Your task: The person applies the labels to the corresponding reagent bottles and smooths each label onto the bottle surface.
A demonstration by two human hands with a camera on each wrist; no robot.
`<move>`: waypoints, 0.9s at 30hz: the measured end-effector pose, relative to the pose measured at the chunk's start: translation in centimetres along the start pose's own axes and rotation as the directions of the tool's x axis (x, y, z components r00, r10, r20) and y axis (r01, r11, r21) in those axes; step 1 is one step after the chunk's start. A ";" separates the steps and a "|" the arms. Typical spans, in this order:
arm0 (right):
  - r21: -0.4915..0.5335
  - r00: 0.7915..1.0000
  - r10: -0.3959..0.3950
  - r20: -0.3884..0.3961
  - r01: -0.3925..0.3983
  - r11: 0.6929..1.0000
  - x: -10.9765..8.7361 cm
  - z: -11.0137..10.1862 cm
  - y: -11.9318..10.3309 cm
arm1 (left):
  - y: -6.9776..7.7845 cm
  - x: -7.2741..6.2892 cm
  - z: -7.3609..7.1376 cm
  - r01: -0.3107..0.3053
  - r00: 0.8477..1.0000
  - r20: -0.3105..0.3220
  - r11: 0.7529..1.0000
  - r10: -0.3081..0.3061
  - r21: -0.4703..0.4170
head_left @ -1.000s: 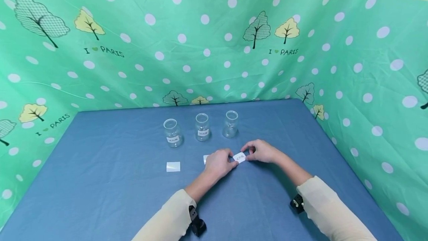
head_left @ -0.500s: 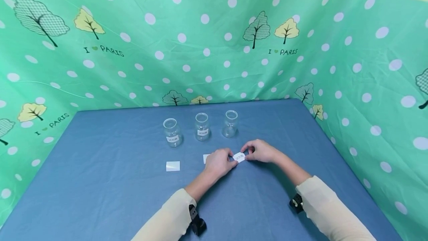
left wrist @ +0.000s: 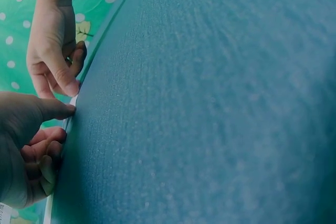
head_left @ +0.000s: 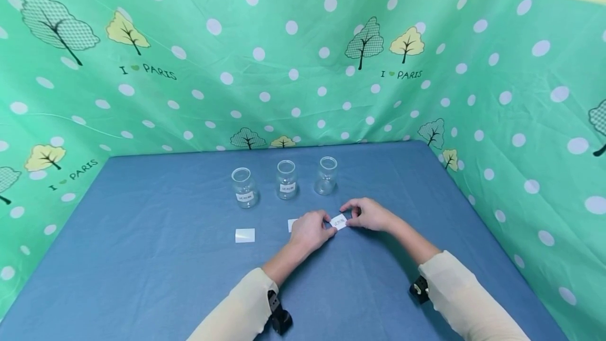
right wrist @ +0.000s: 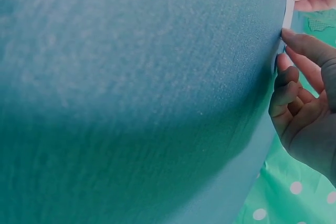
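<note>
A small white label (head_left: 338,221) with dark handwriting lies between both hands, close over the blue cloth. My left hand (head_left: 310,229) pinches its left edge between thumb and forefinger; my right hand (head_left: 371,214) grips the right edge the same way. In the right wrist view the label (right wrist: 288,14) shows edge-on as a thin white strip, the right thumb (right wrist: 310,45) at its near end. Behind the hands stands a glass jar (head_left: 325,180) without a label. Two more jars, a middle one (head_left: 286,183) and a left one (head_left: 244,191), each carry a written label.
A blank white slip (head_left: 245,235) lies flat left of the hands. Another white slip (head_left: 291,224) is partly hidden behind my left hand. The blue cloth (head_left: 156,257) covers the table, and a green dotted curtain (head_left: 265,78) hangs at its back and sides.
</note>
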State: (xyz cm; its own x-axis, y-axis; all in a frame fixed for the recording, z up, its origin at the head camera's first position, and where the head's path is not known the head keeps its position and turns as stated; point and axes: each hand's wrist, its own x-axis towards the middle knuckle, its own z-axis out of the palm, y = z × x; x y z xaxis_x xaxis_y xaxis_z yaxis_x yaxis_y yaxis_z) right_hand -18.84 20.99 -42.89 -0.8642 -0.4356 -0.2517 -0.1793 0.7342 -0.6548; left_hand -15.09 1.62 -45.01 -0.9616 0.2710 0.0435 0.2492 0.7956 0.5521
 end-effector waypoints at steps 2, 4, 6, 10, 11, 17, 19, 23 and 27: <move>0.008 1.000 0.007 0.001 -0.007 1.000 0.0 0.1 0.0 | 0.0 0.0 0.0 0.005 1.000 0.001 1.000 -0.005 -0.004; 0.007 1.000 0.007 0.002 -0.007 1.000 0.1 0.1 -0.1 | 0.0 0.0 0.0 0.007 1.000 0.002 1.000 -0.007 -0.003; 0.006 1.000 0.006 0.002 -0.006 1.000 0.0 0.1 -0.1 | 0.0 0.0 0.1 0.011 1.000 0.008 1.000 -0.011 -0.004; -0.005 1.000 -0.010 0.000 0.010 1.000 0.0 0.1 -0.1 | -0.1 0.1 0.2 0.017 1.000 0.019 1.000 -0.017 -0.002; -0.008 1.000 -0.014 0.000 0.014 1.000 0.1 0.1 0.0 | -0.1 0.2 0.2 0.019 1.000 0.020 1.000 -0.019 -0.001; -0.009 1.000 -0.022 0.001 0.022 1.000 0.2 0.2 0.1 | -0.1 0.2 0.3 0.022 1.000 0.017 1.000 -0.022 0.004; -0.006 1.000 -0.020 -0.001 0.020 1.000 0.2 0.2 0.1 | -0.1 0.2 0.3 0.022 1.000 0.016 1.000 -0.022 0.002; -0.007 1.000 -0.019 -0.007 0.019 1.000 0.2 0.3 0.2 | -0.1 0.2 0.4 0.026 1.000 0.014 1.000 -0.026 0.002; -0.013 1.000 -0.025 -0.010 0.025 1.000 0.2 0.3 0.3 | -0.2 0.2 0.5 0.024 1.000 0.007 1.000 -0.024 0.007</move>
State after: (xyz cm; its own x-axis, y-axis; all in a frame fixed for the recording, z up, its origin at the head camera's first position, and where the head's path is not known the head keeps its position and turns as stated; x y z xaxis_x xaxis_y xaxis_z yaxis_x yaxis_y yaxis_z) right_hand -18.91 20.95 -43.35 -0.8640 -0.4488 -0.2283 -0.2069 0.7297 -0.6517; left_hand -15.26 1.78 -45.47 -0.9665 0.2554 0.0248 0.2269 0.8054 0.5476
